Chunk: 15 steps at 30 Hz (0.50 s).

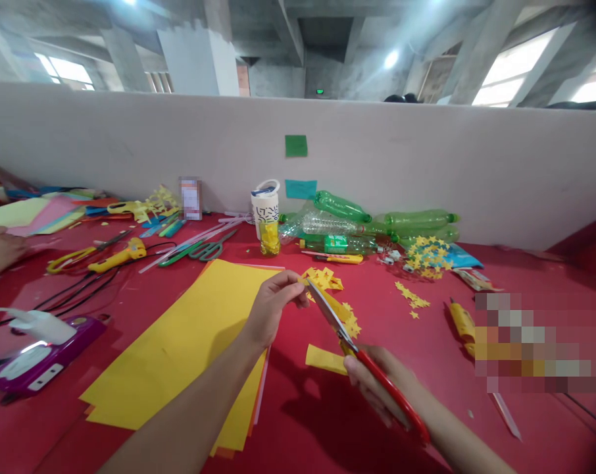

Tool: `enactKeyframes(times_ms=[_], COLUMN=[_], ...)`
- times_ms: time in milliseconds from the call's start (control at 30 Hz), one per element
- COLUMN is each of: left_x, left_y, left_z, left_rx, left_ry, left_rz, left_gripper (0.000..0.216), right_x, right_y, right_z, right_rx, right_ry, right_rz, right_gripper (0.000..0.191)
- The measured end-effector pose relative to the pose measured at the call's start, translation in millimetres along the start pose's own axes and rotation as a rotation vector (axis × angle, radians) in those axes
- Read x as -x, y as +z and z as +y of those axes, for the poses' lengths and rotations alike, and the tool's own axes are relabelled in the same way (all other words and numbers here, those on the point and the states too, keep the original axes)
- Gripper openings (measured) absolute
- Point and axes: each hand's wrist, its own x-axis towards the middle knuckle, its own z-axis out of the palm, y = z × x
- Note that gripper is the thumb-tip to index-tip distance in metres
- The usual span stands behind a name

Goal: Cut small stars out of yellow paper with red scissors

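My right hand (379, 382) grips a pair of red-handled scissors (377, 375), whose blades point up and left. At the blade tips, my left hand (278, 299) pinches a small piece of yellow paper (302, 281); its exact shape is hard to make out. Beyond the blades lie yellow paper scraps (325, 278) and a cluster of small cut stars (351, 321). A yellow paper strip (325, 359) rests on the table under the scissors. Left of it, a stack of yellow sheets (179, 336), with orange and pink edges beneath, lies partly under my left forearm.
Green plastic bottles (342, 206), a patterned cup (265, 210) and a utility knife (332, 257) line the back. More stars (429, 257) lie at right, near a glue gun (463, 322). At left are another glue gun (118, 257), a purple power strip (46, 359) and another person's hand (2, 250).
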Motion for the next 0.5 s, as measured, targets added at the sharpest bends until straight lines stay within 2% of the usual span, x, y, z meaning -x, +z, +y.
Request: enactKeyframes(times_ms=[300,500], left_x=[-1.3,-2.9], left_y=[-4.0,-7.5], left_z=[0.7,2.9], left_rx=[-0.016,-0.01], left_ry=[-0.02,-0.048], left_rz=[-0.048,-0.071], left_gripper=[0.009,0.01], right_x=[-1.3,1.9], right_y=[-1.3,-2.3], right_z=[2.8,-2.4], right_rx=[-0.004,0.022], right_ry=[0.07,0.038], right_rz=[0.01,0.003], right_gripper=[0.049,0.047])
